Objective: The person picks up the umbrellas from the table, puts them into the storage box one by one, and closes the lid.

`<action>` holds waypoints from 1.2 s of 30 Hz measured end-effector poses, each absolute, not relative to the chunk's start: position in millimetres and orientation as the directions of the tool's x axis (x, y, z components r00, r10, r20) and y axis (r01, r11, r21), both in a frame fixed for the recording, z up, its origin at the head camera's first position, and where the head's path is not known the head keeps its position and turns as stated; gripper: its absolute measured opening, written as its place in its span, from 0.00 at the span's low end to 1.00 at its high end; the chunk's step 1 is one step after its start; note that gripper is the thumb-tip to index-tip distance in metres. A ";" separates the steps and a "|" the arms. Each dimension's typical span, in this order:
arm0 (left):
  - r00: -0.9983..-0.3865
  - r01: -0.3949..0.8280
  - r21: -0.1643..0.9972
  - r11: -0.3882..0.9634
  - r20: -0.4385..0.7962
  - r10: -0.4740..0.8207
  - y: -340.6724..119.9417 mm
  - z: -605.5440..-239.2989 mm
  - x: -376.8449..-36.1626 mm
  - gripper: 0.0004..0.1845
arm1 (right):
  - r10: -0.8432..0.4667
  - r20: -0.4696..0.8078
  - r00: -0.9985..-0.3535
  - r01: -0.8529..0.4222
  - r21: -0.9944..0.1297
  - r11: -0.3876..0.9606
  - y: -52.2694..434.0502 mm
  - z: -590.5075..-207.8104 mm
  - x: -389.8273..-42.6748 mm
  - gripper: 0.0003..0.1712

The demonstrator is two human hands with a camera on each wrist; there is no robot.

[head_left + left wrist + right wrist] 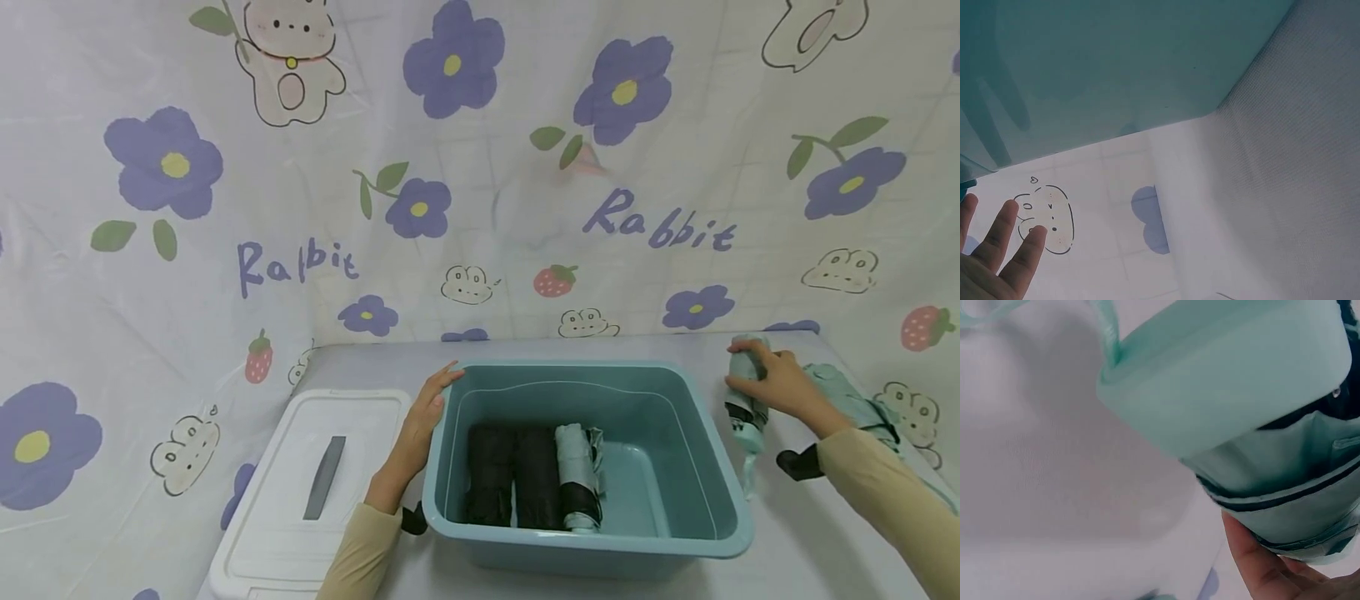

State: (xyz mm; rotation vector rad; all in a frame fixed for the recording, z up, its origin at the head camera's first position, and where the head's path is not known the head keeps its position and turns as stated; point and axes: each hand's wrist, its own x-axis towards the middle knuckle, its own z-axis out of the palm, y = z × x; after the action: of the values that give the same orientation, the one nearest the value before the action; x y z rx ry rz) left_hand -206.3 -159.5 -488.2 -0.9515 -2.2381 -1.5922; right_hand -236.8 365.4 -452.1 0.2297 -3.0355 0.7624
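Note:
My right hand grips a mint-green folded umbrella beside the bin's right side, its handle end and wrist loop pointing down. In the right wrist view the umbrella's handle is close to the camera, with the fingers around the folded cloth. A blue-green plastic bin stands in the middle. Along its left rim rests my left hand; the left wrist view shows its fingers spread beside the bin wall. Inside the bin lie two black rolled bundles and another mint folded umbrella with a black band.
A white lid with a grey handle lies left of the bin. Another mint-green folded cloth item lies on the right, partly behind my right forearm. A patterned curtain hangs behind the table.

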 end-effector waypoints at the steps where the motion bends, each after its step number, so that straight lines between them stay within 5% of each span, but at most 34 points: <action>1: -0.761 0.625 0.755 0.198 0.533 0.370 -159.5 -488.0 -206.4 0.23 | -0.138 0.047 -0.989 -0.144 -0.478 0.867 364.0 -451.9 -235.9 0.33; 24: -0.774 0.607 0.769 0.200 0.515 0.368 -154.0 -460.1 -187.1 0.22 | -0.197 0.110 -0.974 -0.225 -0.526 0.820 339.8 -422.2 -222.7 0.26; 36: -0.762 0.626 0.751 0.212 0.531 0.371 -158.8 -490.4 -207.6 0.24 | -0.236 0.119 -0.965 -0.263 -0.506 0.822 331.8 -402.5 -211.4 0.24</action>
State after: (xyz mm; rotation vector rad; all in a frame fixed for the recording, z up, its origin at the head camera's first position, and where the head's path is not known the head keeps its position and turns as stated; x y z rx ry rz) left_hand -207.6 -158.8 -490.4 -0.9467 -2.2498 -1.5732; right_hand -211.4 331.8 -402.5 0.4042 -2.9495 0.8301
